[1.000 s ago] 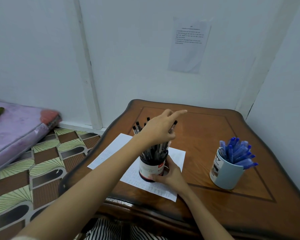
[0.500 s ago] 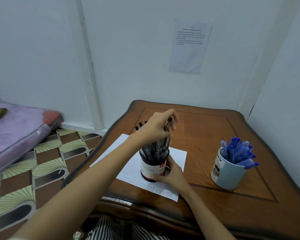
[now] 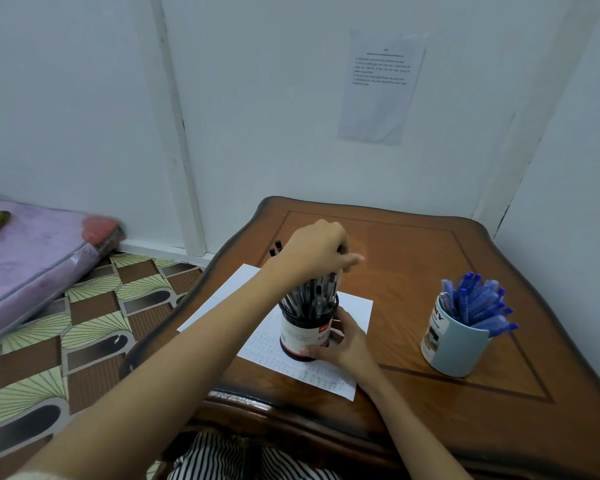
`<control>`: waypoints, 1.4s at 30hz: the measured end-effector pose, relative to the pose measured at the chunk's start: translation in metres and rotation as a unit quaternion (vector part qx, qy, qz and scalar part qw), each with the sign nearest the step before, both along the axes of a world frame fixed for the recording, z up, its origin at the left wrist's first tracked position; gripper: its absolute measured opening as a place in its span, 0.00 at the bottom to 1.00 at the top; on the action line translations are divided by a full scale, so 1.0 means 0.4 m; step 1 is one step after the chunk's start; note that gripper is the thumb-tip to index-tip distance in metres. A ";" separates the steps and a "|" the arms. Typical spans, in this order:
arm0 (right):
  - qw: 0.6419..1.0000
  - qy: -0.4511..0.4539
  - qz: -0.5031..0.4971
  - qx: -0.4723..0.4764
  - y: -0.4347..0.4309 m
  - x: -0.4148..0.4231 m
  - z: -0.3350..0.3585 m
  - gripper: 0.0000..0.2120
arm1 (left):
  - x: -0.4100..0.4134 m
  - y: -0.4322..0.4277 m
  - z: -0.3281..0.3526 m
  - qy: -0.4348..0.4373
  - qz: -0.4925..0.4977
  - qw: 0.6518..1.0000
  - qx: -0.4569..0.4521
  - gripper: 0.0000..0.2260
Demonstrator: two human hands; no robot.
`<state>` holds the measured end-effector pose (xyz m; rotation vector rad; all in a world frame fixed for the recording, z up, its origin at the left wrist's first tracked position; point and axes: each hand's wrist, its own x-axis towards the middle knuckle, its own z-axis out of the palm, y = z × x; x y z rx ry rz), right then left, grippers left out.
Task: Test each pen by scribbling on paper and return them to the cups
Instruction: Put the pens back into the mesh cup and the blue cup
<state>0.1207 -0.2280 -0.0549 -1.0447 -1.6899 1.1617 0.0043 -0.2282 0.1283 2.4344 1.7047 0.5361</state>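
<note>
A black cup (image 3: 298, 337) full of black pens (image 3: 310, 296) stands on a white sheet of paper (image 3: 354, 306) on the wooden table (image 3: 413, 251). My left hand (image 3: 317, 252) hovers over the cup with its fingers curled around the top of one black pen, which stands among the others. My right hand (image 3: 342, 342) grips the cup's lower right side and holds it on the paper. A light blue mug (image 3: 452, 349) of blue pens (image 3: 478, 306) stands at the right of the table, apart from both hands.
White walls close in behind and to the right of the table, with a printed sheet (image 3: 381, 84) taped up. A purple mattress (image 3: 32, 258) lies on the patterned tile floor (image 3: 84, 327) to the left. Striped clothing (image 3: 229, 459) shows below the table's front edge.
My left hand has sunk toward the cup, and the pen it pinches has gone down among the others. My right hand and the cup stayed in place.
</note>
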 end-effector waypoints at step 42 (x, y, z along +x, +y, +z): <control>1.000 -0.004 0.004 -0.023 0.002 0.002 0.003 0.40 | -0.019 0.018 -0.059 0.267 -0.059 0.957 0.095 0.26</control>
